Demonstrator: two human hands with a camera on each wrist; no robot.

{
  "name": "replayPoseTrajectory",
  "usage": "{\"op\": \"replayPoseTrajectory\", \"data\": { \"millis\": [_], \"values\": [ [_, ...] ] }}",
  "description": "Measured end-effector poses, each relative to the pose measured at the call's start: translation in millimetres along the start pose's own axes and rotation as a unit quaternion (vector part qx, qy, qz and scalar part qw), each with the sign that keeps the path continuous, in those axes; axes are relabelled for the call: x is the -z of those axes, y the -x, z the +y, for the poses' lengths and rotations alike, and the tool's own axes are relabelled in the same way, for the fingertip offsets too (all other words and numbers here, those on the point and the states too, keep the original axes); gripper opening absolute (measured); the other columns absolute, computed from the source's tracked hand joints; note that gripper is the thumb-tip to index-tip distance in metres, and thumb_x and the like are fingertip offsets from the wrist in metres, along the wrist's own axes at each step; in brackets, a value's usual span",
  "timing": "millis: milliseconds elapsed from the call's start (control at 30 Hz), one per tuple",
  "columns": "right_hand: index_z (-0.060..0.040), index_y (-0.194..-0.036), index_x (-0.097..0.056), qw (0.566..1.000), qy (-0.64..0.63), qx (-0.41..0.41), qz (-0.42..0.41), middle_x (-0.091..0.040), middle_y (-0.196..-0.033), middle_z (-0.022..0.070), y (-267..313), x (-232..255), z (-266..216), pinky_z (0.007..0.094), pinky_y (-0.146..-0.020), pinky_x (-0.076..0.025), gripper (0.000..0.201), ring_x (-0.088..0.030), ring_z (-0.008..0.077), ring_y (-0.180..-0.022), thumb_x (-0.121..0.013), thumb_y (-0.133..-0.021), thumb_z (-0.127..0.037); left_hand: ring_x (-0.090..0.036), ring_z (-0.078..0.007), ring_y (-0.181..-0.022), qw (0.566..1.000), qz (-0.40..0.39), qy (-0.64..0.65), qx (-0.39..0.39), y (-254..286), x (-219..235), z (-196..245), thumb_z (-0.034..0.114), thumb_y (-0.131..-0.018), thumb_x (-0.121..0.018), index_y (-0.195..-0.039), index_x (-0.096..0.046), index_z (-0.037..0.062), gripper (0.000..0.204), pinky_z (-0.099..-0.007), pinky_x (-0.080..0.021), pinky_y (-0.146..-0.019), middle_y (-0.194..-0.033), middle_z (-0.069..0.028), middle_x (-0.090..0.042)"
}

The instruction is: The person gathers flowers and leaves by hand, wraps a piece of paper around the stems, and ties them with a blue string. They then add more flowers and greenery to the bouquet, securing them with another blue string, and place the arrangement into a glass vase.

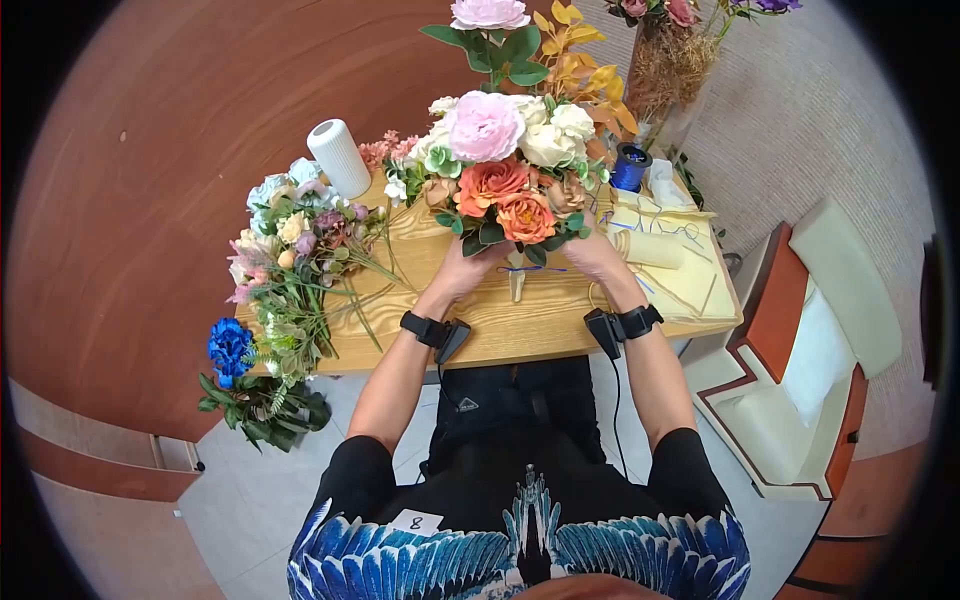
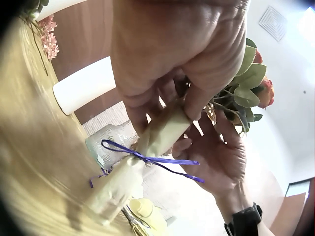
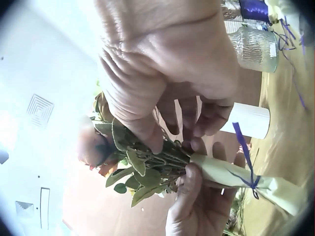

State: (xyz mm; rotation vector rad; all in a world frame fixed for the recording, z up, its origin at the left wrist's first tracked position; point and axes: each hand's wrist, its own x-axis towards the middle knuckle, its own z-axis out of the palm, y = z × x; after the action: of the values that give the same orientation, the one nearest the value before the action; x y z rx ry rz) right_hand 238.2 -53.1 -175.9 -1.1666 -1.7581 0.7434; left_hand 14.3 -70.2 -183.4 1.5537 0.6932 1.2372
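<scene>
A person stands at the wood-grained desk (image 1: 440,330), holding a bouquet of artificial flowers (image 1: 495,190) upright above it, near the front edge. A large pink peony and cream blooms top the cluster, with coral-orange roses on the near side. The left hand (image 1: 468,272) grips the bouquet where the stems enter a pale yellow paper wrap (image 3: 216,172), its thumb along the stems. The right hand (image 1: 600,258) is cupped about the leaves and stems just under the blooms; whether it closes on them cannot be told. A thin purple-blue ribbon (image 2: 177,161) is tied around the wrap below the hands. Beyond the bouquet's left side stands a ribbed white vase (image 1: 340,160), with loose flower stems (image 1: 300,245) nearer. On the right are a blue ribbon spool (image 1: 630,170) and yellow paper sheets (image 1: 700,288).
</scene>
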Motion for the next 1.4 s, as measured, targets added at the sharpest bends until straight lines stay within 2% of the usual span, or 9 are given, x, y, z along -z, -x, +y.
{"op": "replayPoseTrajectory", "data": {
  "millis": [233,533,867,933,1067,1100,1133,1233,1400],
  "values": [
    [0.0052,-0.14,-0.034,0.998,0.037,-0.045,-0.011,-0.061,-0.122,0.0179,8.6,8.9,-27.9,0.0321,-0.092,-0.047,0.082,-0.058,0.0232,-0.109,-0.073,-0.082,-0.039,-0.059,-0.0169,-0.106,0.995,0.001,-0.097,0.001,1.1,-3.1,17.5,0.001,-0.088,-0.067,-0.125,-0.059,0.0023,0.037,-0.033,-0.048,-0.094,-0.12,-0.0053,-0.064],
    [-0.0037,-0.124,-0.06,0.992,-0.036,0.094,-0.077,-0.065,-0.12,0.0074,6.6,-0.8,-31.5,0.0317,-0.094,-0.047,0.04,-0.059,0.0181,-0.108,-0.069,-0.088,-0.018,-0.06,-0.0112,-0.09,0.999,0.033,-0.02,-0.02,-2.2,-9.1,16.2,0.007,-0.089,-0.069,-0.112,-0.063,0.0003,0.025,-0.0294,-0.05,-0.079,-0.102,-0.0035,-0.069],
    [-0.002,-0.124,-0.06,0.996,-0.057,-0.074,-0.01,-0.065,-0.118,0.0047,21.2,8.3,-34.7,0.0291,-0.091,-0.046,0.043,-0.059,0.015,-0.104,-0.073,-0.087,-0.019,-0.06,-0.007,-0.084,1.0,0.005,-0.007,-0.023,2.2,-27.4,30.8,0.01,-0.091,-0.068,-0.107,-0.067,0.0006,0.018,-0.0253,-0.05,-0.075,-0.097,-0.0002,-0.07],
    [-0.0095,-0.124,-0.061,0.998,0.014,0.064,-0.006,-0.067,-0.113,0.0068,23.1,12.0,-29.7,0.0317,-0.088,-0.047,0.041,-0.061,0.0195,-0.1,-0.063,-0.091,-0.034,-0.061,-0.0079,-0.085,1.0,-0.004,-0.011,0.029,5.3,-28.8,32.6,0.009,-0.09,-0.068,-0.107,-0.067,0.0006,0.018,-0.0252,-0.05,-0.076,-0.097,-0.0005,-0.069],
    [-0.0063,-0.104,-0.064,0.979,0.149,0.138,0.023,-0.068,-0.099,0.0144,16.6,6.9,13.3,0.0403,-0.074,-0.054,0.024,-0.067,0.0311,-0.089,-0.059,-0.087,-0.023,-0.062,-0.0109,-0.091,0.996,0.012,0.087,0.005,4.8,-24.6,19.3,0.005,-0.089,-0.068,-0.109,-0.065,0.0014,0.02,-0.0271,-0.049,-0.083,-0.1,-0.0018,-0.069],
    [-0.0055,-0.096,-0.063,0.939,0.324,0.118,0.015,-0.068,-0.092,0.0169,27.4,10.5,-15.7,0.0445,-0.068,-0.055,0.02,-0.067,0.0369,-0.083,-0.058,-0.084,-0.021,-0.062,-0.0113,-0.093,0.996,0.025,0.091,0.006,8.1,-24.7,21.1,0.004,-0.089,-0.067,-0.109,-0.065,0.0016,0.02,-0.0278,-0.049,-0.085,-0.101,-0.0025,-0.069],
    [-0.0049,-0.096,-0.065,0.956,0.246,0.149,0.061,-0.069,-0.091,0.018,22.1,2.6,-13.0,0.0442,-0.069,-0.055,0.02,-0.067,0.0379,-0.081,-0.057,-0.087,-0.02,-0.062,-0.0116,-0.095,0.995,0.037,0.094,0.005,9.2,-25.5,23.4,0.004,-0.089,-0.067,-0.109,-0.066,0.0018,0.02,-0.0284,-0.049,-0.087,-0.102,-0.0031,-0.069],
    [-0.0037,-0.097,-0.067,0.98,0.125,0.137,0.076,-0.069,-0.092,0.0206,27.5,-8.4,-28.3,0.0443,-0.07,-0.054,0.025,-0.067,0.0387,-0.083,-0.056,-0.089,-0.024,-0.062,-0.0122,-0.099,0.985,0.057,0.151,0.062,17.5,-18.3,21.6,0.004,-0.089,-0.067,-0.11,-0.065,0.0007,0.021,-0.0292,-0.049,-0.09,-0.107,-0.0052,-0.069],
    [-0.0039,-0.102,-0.068,0.995,0.079,-0.061,0.025,-0.069,-0.089,0.0232,38.6,-7.8,-53.0,0.0426,-0.073,-0.053,0.035,-0.068,0.0369,-0.087,-0.063,-0.086,-0.035,-0.064,-0.0123,-0.095,0.981,0.087,0.164,0.055,22.4,-17.5,15.6,0.004,-0.089,-0.067,-0.109,-0.066,-0.001,0.02,-0.028,-0.05,-0.086,-0.109,-0.0072,-0.069]
  ]
}}
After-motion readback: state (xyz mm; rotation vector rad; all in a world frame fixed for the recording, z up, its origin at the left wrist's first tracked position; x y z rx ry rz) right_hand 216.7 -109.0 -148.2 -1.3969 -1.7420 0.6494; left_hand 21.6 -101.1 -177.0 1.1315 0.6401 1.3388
